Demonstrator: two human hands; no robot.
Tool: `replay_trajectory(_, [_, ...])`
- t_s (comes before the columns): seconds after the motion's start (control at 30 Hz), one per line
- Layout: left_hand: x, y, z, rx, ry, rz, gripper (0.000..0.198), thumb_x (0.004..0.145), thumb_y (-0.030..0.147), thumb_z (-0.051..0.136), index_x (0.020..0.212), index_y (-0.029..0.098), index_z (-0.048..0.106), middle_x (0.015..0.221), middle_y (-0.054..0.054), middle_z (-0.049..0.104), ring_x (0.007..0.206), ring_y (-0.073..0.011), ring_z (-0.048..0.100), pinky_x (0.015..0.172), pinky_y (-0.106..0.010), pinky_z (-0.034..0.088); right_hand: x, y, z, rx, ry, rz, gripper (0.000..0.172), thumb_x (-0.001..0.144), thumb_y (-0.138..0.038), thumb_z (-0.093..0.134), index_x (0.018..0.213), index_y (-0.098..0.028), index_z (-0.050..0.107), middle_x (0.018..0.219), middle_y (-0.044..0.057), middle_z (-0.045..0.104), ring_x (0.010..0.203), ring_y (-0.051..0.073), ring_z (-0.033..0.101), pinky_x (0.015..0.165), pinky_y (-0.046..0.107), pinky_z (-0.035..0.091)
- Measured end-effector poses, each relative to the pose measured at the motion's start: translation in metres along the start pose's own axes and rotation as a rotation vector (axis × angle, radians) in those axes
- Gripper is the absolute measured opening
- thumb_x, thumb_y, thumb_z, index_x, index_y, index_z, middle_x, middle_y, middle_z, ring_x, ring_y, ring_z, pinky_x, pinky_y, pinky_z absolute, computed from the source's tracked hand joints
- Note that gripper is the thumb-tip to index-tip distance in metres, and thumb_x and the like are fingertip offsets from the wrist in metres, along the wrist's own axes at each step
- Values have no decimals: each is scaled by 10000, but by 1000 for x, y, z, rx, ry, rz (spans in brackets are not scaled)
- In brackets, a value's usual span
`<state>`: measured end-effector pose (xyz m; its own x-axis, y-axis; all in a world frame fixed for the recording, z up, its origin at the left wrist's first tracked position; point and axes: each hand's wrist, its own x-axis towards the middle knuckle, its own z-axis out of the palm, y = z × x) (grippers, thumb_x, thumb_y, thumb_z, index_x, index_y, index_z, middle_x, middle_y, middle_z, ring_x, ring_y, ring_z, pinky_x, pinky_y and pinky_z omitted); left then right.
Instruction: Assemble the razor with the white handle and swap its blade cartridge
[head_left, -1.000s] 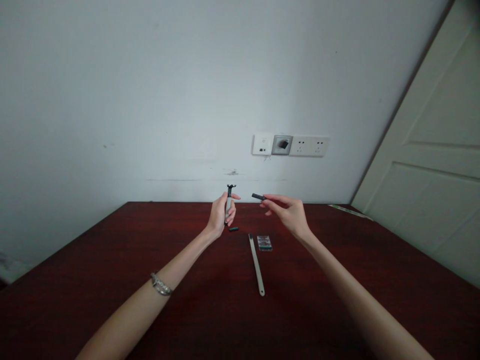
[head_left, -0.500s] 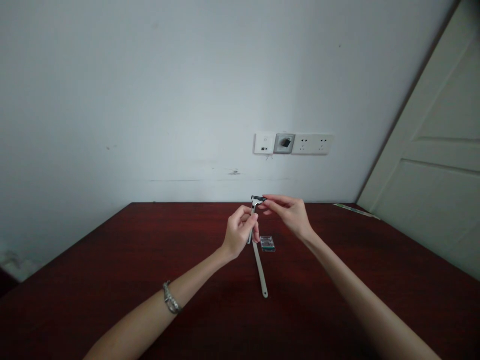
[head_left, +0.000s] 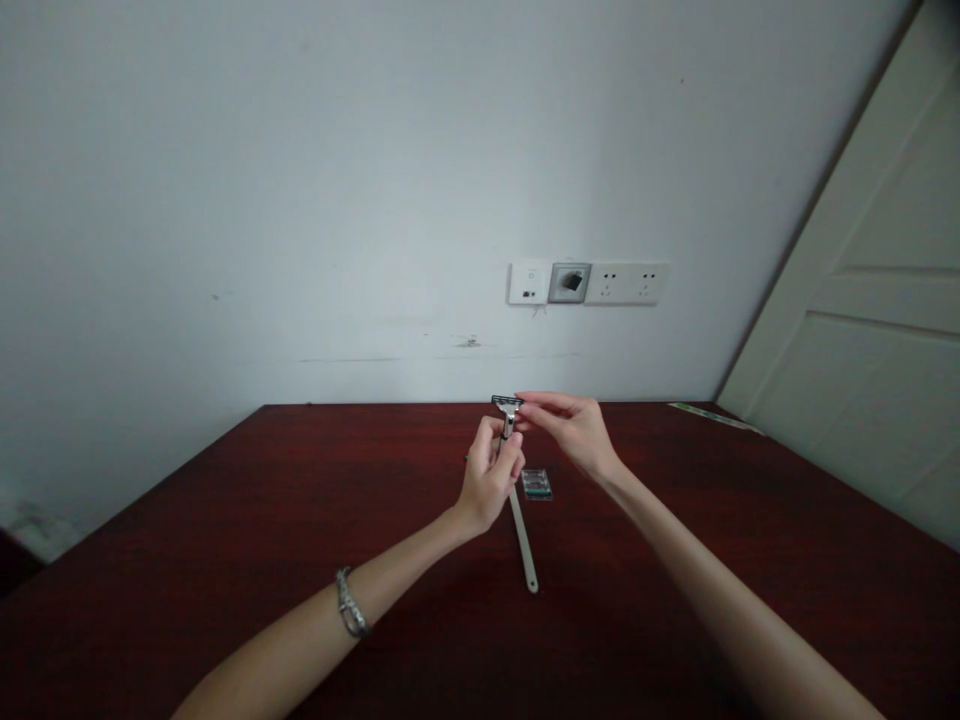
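Above the table, my left hand (head_left: 491, 475) is closed around the handle of a razor (head_left: 509, 422), held upright with its dark head at the top. My right hand (head_left: 574, 425) pinches the right end of that head between thumb and fingers. A small clear plastic case (head_left: 536, 484) with a green strip lies on the table just right of my left hand. Behind and below the left hand lies a long pale flat stick (head_left: 523, 545) with a hole at its near end; its far part is hidden by the hand.
The dark red table (head_left: 247, 560) reaches back to a pale wall (head_left: 337, 200). Sockets and switches (head_left: 622, 284) are set in the wall, one with a black plug (head_left: 573, 282). A patterned strip (head_left: 716, 417) lies at the back right, near a white door (head_left: 877, 300).
The razor has turned so its head faces me more and sits slightly further left. My left hand has shifted a little to the right; my right hand still pinches the head.
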<state>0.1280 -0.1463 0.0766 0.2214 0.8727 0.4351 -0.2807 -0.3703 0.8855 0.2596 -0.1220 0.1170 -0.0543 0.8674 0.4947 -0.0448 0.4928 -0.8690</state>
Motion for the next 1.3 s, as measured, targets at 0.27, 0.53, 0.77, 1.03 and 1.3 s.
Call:
replay_trajectory(0.27, [-1,-2,1,-21,-15,-26,292,853,480,494,850,200,411,491,100,379,335,-28,254,323,-134,212,-1,-3,-1,-8,-25,-6,348,647,-416,735,886,-163,744,790,86,739,657,214,701,657,368,593])
replay_trajectory(0.53, [-1,-1,1,-60,-15,-62,347,832,515,486,758,179,446,483,86,367,331,-28,260,313,-146,193,0,-3,-3,-15,-58,-15,360,659,-431,724,898,-162,741,808,85,738,679,212,701,676,372,594])
replay_trajectory(0.77, [0,-3,0,-81,-10,-70,370,832,530,477,739,173,450,473,80,374,320,-28,265,308,-150,190,-2,-6,-1,71,-54,24,287,652,-356,745,869,-169,737,777,63,738,668,190,700,715,370,589])
replay_trajectory(1.03, [-1,-4,0,-125,-30,-66,375,827,541,484,752,174,458,480,74,389,316,-28,268,298,-146,187,-2,-3,-1,-16,-58,-23,359,676,-442,709,898,-162,736,796,84,736,708,213,702,709,376,586])
replay_trajectory(1.3, [-2,-4,0,-140,-34,-48,359,842,521,479,761,172,459,482,71,395,313,-28,268,291,-145,191,-2,-5,0,27,-33,1,355,647,-433,735,867,-155,736,798,85,736,698,211,702,721,376,582])
